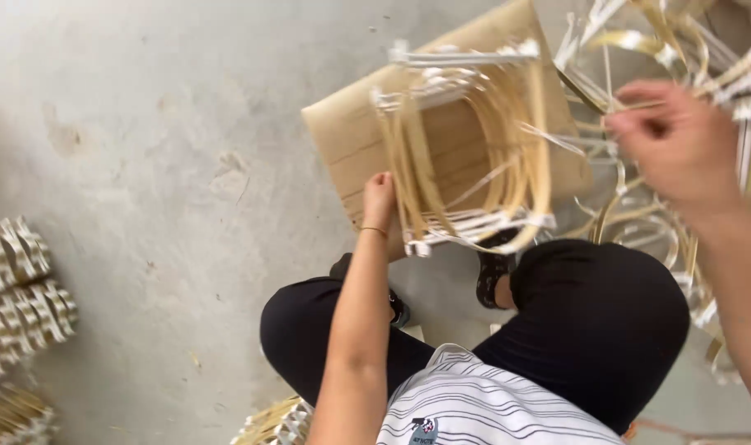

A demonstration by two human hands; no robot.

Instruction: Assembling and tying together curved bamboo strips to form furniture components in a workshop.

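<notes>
**Both Hands Among Looped Bamboo Strips**

The left hand [379, 198] rested on the near edge of a cardboard sheet [342, 140] lying on the grey concrete floor [145, 165]; its fingers were curled against the left side of a bundle of looped bamboo strips [474, 148] with white-wrapped ends, though whether they actually gripped a strip could not be told; a thin bracelet [374, 230] circled the wrist. The right hand [676, 140], blurred, was raised to the right of that bundle; its fingers were pinched together on a thin strip drawn from the loose tangle of strips [689, 49] spread beyond and beneath it. The bundle lay on the cardboard between the two hands, just beyond the person's knees, which were clad in black trousers [598, 321]; a dark shoe [492, 268] showed beneath the bundle's near edge. Far to the left of the left hand, stacks of finished strips [21, 280] with white ends lay on the floor; another small heap [276, 422] sat just below the left elbow, beside a striped shirt [483, 404].
</notes>
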